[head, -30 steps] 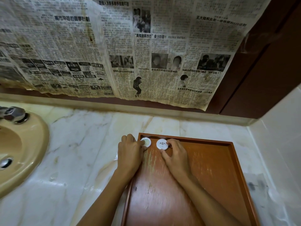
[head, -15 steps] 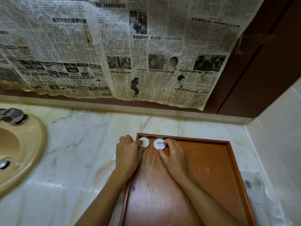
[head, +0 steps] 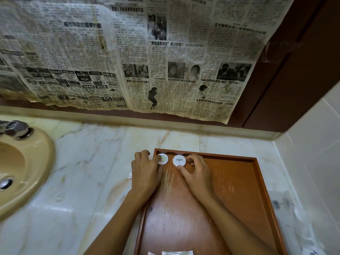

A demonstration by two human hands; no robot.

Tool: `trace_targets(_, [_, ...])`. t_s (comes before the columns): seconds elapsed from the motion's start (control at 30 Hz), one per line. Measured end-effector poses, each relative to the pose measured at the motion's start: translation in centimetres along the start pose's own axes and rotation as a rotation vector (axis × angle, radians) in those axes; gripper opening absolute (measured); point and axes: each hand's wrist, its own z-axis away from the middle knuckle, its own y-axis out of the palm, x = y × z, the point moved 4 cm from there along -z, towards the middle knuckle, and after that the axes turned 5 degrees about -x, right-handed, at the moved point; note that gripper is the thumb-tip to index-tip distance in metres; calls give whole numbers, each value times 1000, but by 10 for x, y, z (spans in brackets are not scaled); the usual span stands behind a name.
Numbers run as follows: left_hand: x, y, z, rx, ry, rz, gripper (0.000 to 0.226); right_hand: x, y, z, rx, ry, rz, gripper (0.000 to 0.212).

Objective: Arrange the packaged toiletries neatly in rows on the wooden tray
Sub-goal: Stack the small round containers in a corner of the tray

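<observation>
A wooden tray [head: 239, 181] lies on the marble counter. Two round white packaged soaps sit side by side in its far left corner. My left hand [head: 145, 173] rests over the tray's left rim and holds the left soap [head: 163, 159] with thumb and curled fingers. My right hand [head: 196, 173] pinches the right soap [head: 179, 160], which bears a dark emblem, between thumb and fingertips. More clear-wrapped packets [head: 176, 252] peek in at the tray's near edge, mostly cut off.
A beige sink [head: 24, 172] with a metal tap base [head: 16, 128] sits at the left. Old newspaper [head: 128, 52] covers the wall behind. A dark wooden panel [head: 303, 70] and a white tiled wall [head: 312, 153] close the right side.
Both hands stay on the two soaps in the tray corner; the soaps have barely shifted. The view has tilted down slightly, bringing packets into sight at the near edge.
</observation>
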Motion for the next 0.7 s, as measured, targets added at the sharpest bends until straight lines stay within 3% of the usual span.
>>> trace_targets(0.23, [-24,-16,26,-52,100,-23,28,-11,-26,38,-2,92,-60,20])
trace_targets(0.53, [-54,-44,120,85,275,124,20,2,-91,127,293,215,-26,18])
trace_targets(0.7, [-55,-60,178,260,302,294,18,18,-127,174,222,146,162,24])
